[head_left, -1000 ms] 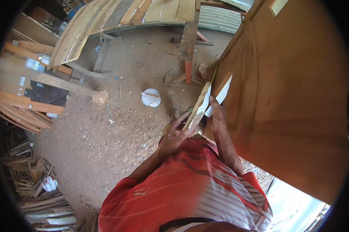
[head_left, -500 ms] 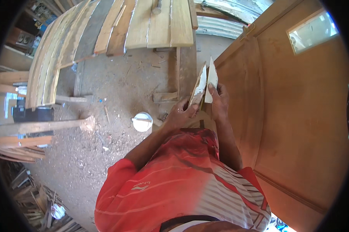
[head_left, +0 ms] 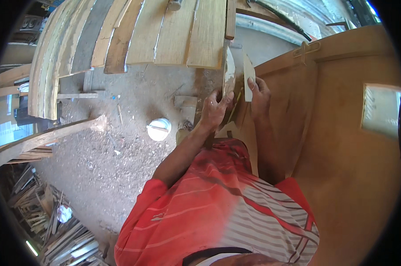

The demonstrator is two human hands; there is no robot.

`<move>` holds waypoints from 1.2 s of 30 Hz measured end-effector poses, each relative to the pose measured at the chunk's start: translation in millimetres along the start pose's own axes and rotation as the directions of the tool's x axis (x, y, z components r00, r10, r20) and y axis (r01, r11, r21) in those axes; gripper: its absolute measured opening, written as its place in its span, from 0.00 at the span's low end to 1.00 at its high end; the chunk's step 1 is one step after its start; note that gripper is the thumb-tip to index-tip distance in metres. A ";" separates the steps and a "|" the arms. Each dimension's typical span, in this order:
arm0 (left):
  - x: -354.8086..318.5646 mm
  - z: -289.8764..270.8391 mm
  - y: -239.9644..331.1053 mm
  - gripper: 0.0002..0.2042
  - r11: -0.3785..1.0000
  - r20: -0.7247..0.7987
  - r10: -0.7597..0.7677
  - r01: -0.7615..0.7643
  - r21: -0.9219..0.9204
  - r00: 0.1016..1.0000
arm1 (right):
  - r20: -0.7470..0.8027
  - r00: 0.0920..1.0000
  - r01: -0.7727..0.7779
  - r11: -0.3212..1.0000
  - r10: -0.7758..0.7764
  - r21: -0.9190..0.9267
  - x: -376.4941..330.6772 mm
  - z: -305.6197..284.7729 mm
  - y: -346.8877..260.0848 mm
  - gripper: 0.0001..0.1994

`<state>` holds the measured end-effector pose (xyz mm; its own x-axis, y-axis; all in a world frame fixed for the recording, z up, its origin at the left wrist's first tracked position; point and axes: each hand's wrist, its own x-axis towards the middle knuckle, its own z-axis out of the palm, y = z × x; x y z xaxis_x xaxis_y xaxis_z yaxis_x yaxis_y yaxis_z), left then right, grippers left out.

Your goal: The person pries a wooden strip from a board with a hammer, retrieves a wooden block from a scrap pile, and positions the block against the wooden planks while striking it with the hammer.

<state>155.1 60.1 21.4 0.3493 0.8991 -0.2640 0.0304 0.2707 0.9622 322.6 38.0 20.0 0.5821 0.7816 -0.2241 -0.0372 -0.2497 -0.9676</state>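
Head view. A small wooden board (head_left: pixel 228 73), smeared with pale filler, is held upright at 12 o'clock of the frame centre by the left hand (head_left: pixel 213 110), whose grip is clenched around its lower edge. Just beside it, at 1 o'clock, a flat pale scraper blade (head_left: pixel 248 80) is pinched in the grip of the right hand (head_left: pixel 259 95); blade and board stand slightly apart. A large wooden door panel (head_left: pixel 342 168) fills the field from 1 to 5 o'clock. A white tub (head_left: pixel 159 129) rests on the sawdust floor (head_left: pixel 98 177) at 10 o'clock, below stacked planks (head_left: pixel 134 35). The step in hand is judged to be the loading of filler; blade-to-board contact appears to be required next.
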 end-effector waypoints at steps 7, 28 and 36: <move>31.7 19.4 -5.9 0.22 0.971 -0.049 -0.171 0.160 -0.177 0.984 | 0.187 0.979 -0.121 0.973 0.084 0.197 32.3 19.9 -5.4 0.20; 43.0 12.0 -3.1 0.19 0.951 -0.149 -0.267 0.235 -0.201 0.952 | 0.001 1.000 -0.018 0.999 0.018 -0.034 33.9 54.1 -16.2 0.23; 60.7 13.1 -11.2 0.15 0.944 -0.126 -0.201 0.157 -0.291 0.972 | 0.063 0.998 0.002 0.995 0.004 -0.099 63.3 34.1 -11.0 0.26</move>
<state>188.2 107.2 -4.6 0.2150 0.8626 -0.4579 -0.1894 0.4968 0.8469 332.1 109.7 12.5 0.5295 0.8152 -0.2347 0.0445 -0.3030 -0.9519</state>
